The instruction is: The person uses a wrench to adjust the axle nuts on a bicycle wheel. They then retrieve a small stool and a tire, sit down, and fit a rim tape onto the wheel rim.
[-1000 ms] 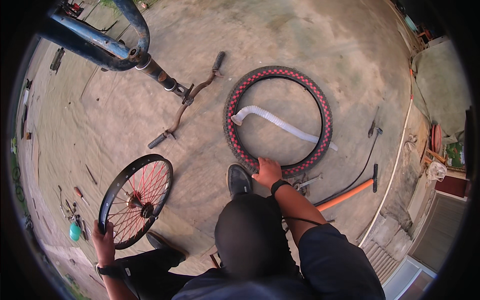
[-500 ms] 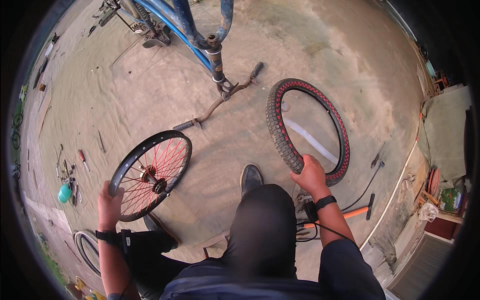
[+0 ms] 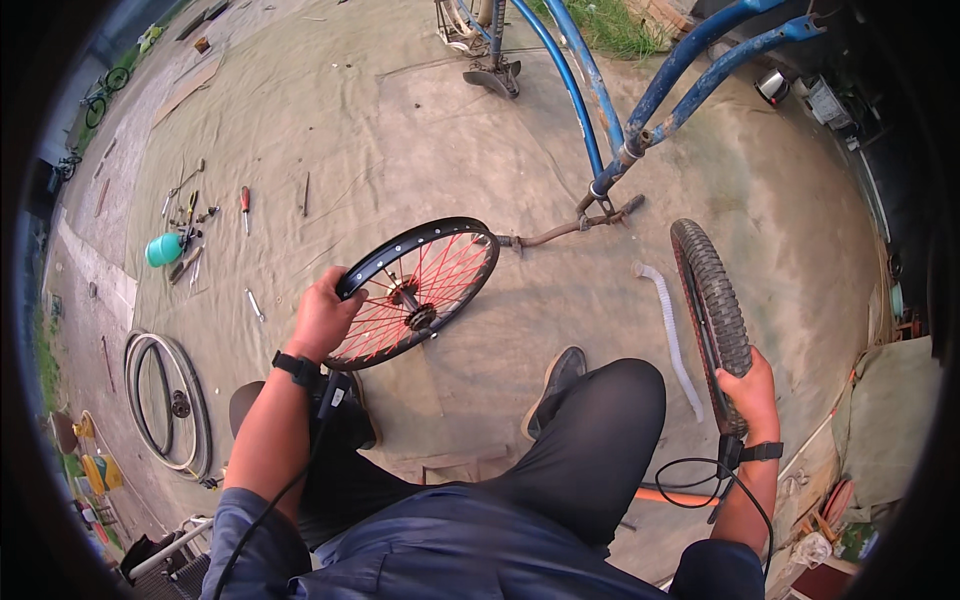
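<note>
My left hand (image 3: 328, 313) is closed on the near left edge of a black bicycle wheel (image 3: 388, 258) with red spokes and no tyre. The wheel stands tilted, its hub with sprockets facing up toward me. On the right, my right hand (image 3: 750, 392) grips a knobbly black tyre (image 3: 722, 290) near its lower end. That tyre is held nearly edge-on, so most of its inner side is hidden. Between the two, a white ribbed strip (image 3: 668, 325) lies on the ground beside the tyre.
An upside-down blue bicycle frame (image 3: 590, 90) stands ahead, its handlebar (image 3: 560, 234) on the ground beyond the wheel. At left lie a red screwdriver (image 3: 245, 207), a wrench (image 3: 255, 304), a teal container (image 3: 163, 250) and another wheel (image 3: 150, 455). An orange-handled pump (image 3: 680, 496) lies near my right arm.
The view has swung left. The tyre in my right hand has turned from showing its red-chequered side to nearly edge-on. My left hand still holds the wheel.
</note>
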Motion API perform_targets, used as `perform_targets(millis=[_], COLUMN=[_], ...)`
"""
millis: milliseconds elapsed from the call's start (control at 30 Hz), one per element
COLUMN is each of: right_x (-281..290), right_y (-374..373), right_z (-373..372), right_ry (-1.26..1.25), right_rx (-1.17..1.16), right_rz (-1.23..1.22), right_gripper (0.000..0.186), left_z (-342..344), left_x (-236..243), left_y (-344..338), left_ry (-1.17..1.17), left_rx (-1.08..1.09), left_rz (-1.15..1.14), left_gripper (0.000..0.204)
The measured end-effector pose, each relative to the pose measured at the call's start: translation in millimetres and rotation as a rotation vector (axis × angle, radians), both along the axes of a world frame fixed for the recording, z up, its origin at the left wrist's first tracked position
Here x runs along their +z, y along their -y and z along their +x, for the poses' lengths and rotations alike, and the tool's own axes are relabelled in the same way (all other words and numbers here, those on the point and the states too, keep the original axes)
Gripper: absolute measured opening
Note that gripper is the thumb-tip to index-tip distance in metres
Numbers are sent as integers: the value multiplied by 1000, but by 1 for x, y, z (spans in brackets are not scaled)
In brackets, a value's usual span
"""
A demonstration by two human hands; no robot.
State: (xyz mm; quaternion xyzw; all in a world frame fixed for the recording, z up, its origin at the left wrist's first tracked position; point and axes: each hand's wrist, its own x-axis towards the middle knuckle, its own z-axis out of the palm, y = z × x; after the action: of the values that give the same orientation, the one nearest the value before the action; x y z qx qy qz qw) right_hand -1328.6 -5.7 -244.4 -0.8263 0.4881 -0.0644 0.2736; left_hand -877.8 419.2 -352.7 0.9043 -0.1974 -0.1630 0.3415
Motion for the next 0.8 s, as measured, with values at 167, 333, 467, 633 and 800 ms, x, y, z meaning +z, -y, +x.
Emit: perform_targets(millis=[167, 333, 467, 633, 800], right_x=[-31, -118, -219, -233, -254], right_y=[-30, -58, -56, -68, -40], right_z=[-5, 1, -27, 25, 8], right_ry=[-83, -292, -239, -348, -374], right_rx=[-64, -168, -201, -208, -218], right_rz=[-146, -206, -9, 211, 420], right_gripper=[34, 36, 42, 48, 69], left_z=[25, 63, 76, 90, 79], left_x=[-3, 26, 24, 16, 30], left_y=[-15, -19, -9, 9, 34], left_ry=[-4, -32, -82, -266, -295], left_rx=[89, 139, 196, 359, 320], left_rz=[-72, -64, -2, -141, -139], left_gripper=[30, 29, 30, 23, 27])
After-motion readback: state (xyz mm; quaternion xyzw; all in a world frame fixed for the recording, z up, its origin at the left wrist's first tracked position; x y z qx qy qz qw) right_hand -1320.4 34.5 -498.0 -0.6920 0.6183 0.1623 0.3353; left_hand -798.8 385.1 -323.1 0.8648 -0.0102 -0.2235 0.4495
